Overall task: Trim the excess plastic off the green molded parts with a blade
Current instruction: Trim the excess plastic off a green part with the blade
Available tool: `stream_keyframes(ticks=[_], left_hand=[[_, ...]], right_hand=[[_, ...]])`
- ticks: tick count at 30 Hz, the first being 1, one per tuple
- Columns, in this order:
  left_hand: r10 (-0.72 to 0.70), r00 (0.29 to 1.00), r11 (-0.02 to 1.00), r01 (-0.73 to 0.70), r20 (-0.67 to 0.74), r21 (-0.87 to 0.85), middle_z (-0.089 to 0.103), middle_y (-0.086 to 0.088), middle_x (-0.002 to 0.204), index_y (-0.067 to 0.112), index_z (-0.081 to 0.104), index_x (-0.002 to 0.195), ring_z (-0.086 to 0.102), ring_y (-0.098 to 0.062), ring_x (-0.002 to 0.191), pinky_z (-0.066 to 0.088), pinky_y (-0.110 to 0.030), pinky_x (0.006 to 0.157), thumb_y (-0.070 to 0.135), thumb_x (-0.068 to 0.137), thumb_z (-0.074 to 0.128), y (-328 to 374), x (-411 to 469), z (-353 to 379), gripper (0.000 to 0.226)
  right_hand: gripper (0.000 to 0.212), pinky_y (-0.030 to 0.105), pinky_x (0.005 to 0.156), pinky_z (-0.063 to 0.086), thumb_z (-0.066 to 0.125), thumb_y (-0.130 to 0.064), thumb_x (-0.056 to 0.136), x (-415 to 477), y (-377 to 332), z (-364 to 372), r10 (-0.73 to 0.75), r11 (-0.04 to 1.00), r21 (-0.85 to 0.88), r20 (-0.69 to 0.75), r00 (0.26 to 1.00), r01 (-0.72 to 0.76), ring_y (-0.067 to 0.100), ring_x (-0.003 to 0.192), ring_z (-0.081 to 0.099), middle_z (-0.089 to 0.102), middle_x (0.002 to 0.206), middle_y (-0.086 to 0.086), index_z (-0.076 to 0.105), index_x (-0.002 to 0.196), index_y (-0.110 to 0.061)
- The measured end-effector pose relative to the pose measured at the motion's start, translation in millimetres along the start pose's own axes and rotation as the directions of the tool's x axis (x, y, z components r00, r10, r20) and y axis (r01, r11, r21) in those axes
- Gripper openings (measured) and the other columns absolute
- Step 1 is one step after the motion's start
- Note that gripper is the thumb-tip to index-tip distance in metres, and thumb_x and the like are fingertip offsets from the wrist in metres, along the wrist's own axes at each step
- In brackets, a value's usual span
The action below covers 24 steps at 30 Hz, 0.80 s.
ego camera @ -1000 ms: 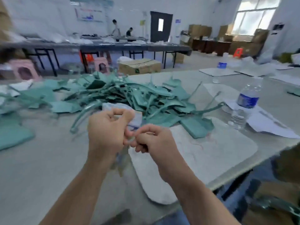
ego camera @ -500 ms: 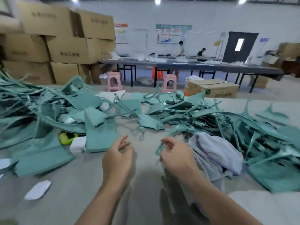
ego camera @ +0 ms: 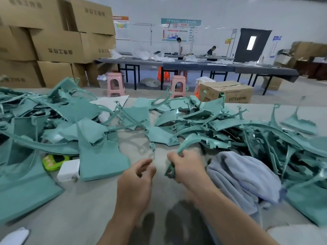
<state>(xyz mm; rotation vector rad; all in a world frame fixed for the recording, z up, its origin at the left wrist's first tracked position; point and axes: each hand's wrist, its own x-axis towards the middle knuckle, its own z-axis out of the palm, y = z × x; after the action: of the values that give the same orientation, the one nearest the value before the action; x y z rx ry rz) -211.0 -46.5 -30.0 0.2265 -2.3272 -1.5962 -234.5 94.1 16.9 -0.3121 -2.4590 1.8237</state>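
Right hand (ego camera: 187, 167) grips the curved green strip (ego camera: 188, 139); I should steady it with the loosely curled, empty left hand (ego camera: 136, 175).

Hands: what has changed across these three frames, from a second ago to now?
The hands, pressed together a second ago, have moved apart. The left hand has let go and is loosely curled, holding nothing; the right hand keeps its grip on a curved green strip. The view swung left. The pile of green parts and grey cloth lie unchanged.
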Motion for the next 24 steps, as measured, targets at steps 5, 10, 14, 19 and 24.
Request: stream_keyframes(ticks=[5,10,14,19,24], left_hand=[[-0.142,0.909,0.756,0.355,0.392,-0.549,0.077,-0.011,0.105,0.027,0.077,0.109,0.073,-0.029,0.093,0.058,-0.039,0.067,0.049,0.086,0.060,10,-5,1,0.036],[0.066,0.949,0.843,0.113,0.309,-0.526,0.075,-0.016,0.084,0.034,0.078,0.105,0.072,-0.023,0.084,0.055,-0.029,0.081,0.019,0.093,0.062,23,-16,7,0.025],[0.226,0.974,0.963,-0.220,0.021,-0.154,0.072,0.001,0.075,0.030,0.068,0.086,0.067,-0.019,0.070,0.056,-0.041,0.070,0.043,0.089,0.053,19,-26,3,0.020],[0.197,0.969,0.972,-0.213,-0.148,-0.101,0.055,-0.002,0.059,0.020,0.053,0.080,0.055,-0.025,0.051,0.049,-0.040,0.049,0.050,0.091,0.045,13,-24,-5,0.033],[0.151,0.986,0.988,-0.150,-0.068,0.020,0.046,-0.012,0.055,0.013,0.045,0.069,0.047,-0.033,0.052,0.044,-0.050,0.051,0.049,0.088,0.046,12,-13,-11,0.041]], right_hand=[[0.010,0.022,0.068,0.057,0.067,-0.033,0.093,-53,9,-6,-0.094,0.977,-0.154,0.295,0.951,0.144,0.002,0.072,0.070,0.076,0.081,-0.012,0.073,0.094,-0.026],[0.018,0.022,0.065,0.049,0.065,-0.044,0.082,-75,16,-18,-0.089,0.827,-0.459,0.464,0.881,0.325,0.004,0.069,0.061,0.068,0.074,-0.009,0.063,0.087,-0.027],[0.039,0.029,0.079,0.045,0.049,-0.064,0.082,-71,17,-44,-0.335,0.619,-0.634,0.320,0.886,0.463,0.007,0.087,0.063,0.072,0.092,-0.013,0.063,0.103,-0.034],[0.083,0.032,0.109,0.020,0.051,-0.077,0.065,-53,20,-106,-0.338,0.281,-0.895,0.245,0.909,0.346,0.012,0.135,0.039,0.051,0.142,-0.018,0.047,0.141,-0.042],[0.025,0.031,0.088,0.038,0.064,-0.039,0.086,-43,25,-122,-0.427,0.301,-0.834,0.316,0.847,0.463,0.014,0.109,0.060,0.063,0.108,-0.014,0.064,0.111,-0.034]])
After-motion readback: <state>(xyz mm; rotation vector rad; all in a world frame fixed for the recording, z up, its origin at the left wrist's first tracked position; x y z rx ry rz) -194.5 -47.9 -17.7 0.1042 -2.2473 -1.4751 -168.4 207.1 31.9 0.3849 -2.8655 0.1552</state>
